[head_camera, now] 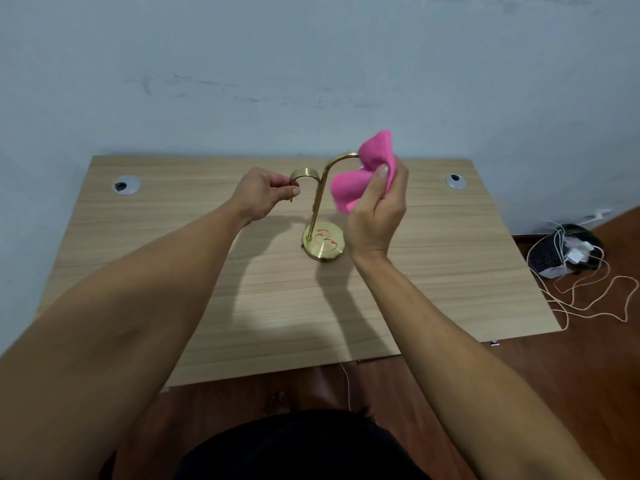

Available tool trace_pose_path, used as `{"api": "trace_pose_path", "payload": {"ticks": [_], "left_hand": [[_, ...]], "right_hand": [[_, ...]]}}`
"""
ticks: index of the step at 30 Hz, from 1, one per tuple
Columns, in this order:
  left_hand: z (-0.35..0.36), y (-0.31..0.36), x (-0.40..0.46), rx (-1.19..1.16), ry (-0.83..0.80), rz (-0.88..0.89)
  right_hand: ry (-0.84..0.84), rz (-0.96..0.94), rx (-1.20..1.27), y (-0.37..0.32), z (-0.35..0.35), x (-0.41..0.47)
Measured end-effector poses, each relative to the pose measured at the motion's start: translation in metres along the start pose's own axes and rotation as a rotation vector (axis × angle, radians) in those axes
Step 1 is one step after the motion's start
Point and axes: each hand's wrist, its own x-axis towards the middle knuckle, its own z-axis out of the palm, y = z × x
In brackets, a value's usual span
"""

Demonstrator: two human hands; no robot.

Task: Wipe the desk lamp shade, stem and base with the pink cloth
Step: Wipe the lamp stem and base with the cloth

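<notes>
A brass desk lamp stands near the middle of the wooden desk (pixel 450 271). Its round base (pixel 323 245) carries red markings, and a thin stem (pixel 317 206) rises and bends right at the top. A curved brass band (pixel 304 174) arches left from the stem. My left hand (pixel 263 194) pinches the left end of that band. My right hand (pixel 375 216) grips the bunched pink cloth (pixel 363 171), which covers the right end of the stem's bend. Whatever lies under the cloth is hidden.
Two round cable grommets (pixel 126 185) (pixel 455 181) sit near the desk's far corners. A pale wall stands right behind the desk. On the wood floor to the right lie a dark mesh object with white chargers (pixel 564 252) and loose cord (pixel 595 299).
</notes>
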Motion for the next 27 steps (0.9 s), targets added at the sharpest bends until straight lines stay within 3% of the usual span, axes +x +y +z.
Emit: {"api": "trace_pose_path", "payload": {"ticks": [3,7,9,13,15,17,19,23,25,27], "left_hand": [[-0.001,0.000,0.003,0.008,-0.001,-0.009],[-0.002,0.000,0.003,-0.016,-0.008,-0.002],[-0.004,0.000,0.003,-0.022,-0.012,-0.008],[-0.005,0.001,0.004,-0.011,-0.009,-0.011],[-0.003,0.003,0.004,0.020,-0.014,0.002],[-0.002,0.002,0.005,0.034,-0.009,0.008],[-0.003,-0.001,0.007,0.034,0.004,-0.001],[-0.003,-0.003,0.010,0.061,0.010,-0.011],[-0.003,-0.001,0.012,0.081,0.003,0.003],[-0.002,0.000,0.014,0.147,-0.010,0.032]], "right_hand": [[0.032,-0.125,-0.046,0.006,0.005,0.023],[-0.304,-0.256,-0.429,0.036,0.025,0.022],[-0.389,-0.355,-0.533,0.046,0.035,0.018],[-0.543,-0.503,-0.564,0.057,0.038,0.011],[-0.620,-0.479,-0.496,0.062,0.033,0.001],[-0.648,-0.354,-0.359,0.064,0.027,-0.014],[-0.613,-0.086,-0.232,0.056,0.017,-0.028],[-0.189,0.680,0.049,0.040,0.025,-0.020],[-0.019,0.874,0.267,0.030,0.033,-0.001],[0.044,0.917,0.405,0.016,0.039,0.022]]}}
